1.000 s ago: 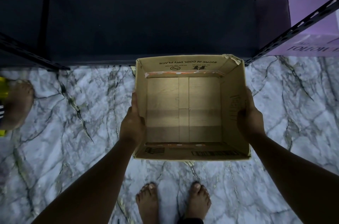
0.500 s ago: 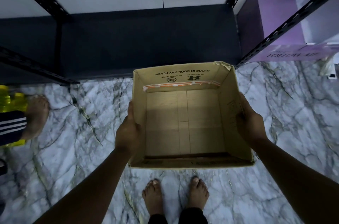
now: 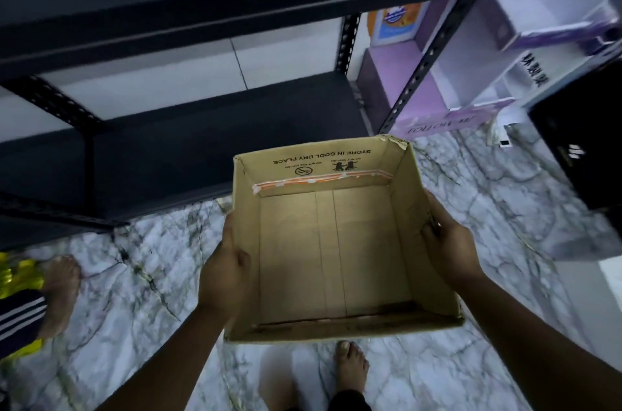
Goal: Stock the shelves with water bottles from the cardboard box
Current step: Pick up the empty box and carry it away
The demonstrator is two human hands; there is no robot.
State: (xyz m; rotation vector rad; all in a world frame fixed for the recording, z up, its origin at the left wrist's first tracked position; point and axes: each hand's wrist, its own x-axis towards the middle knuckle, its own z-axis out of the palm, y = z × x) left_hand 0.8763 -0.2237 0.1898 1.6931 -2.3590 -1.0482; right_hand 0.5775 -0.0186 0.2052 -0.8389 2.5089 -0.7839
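Cardboard box [image 3: 333,242], seemingly empty, in both-hand [image 3: 225,271] [image 3: 449,249] grip against its sides, before dark shelves [image 3: 188,141].

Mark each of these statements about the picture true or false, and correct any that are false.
1. The cardboard box holds several water bottles. False: the box is empty; only its bare bottom shows.
2. The left hand and right hand grip opposite side walls of the box. True.
3. The box rests on the marble floor. False: both hands hold it up above the floor.
4. The printed words STORE IN COOL DRY PLACE are on the box's far inner wall. True.
5. The dark lower shelf in front of the box shows rows of bottles. False: no bottles are seen on it.
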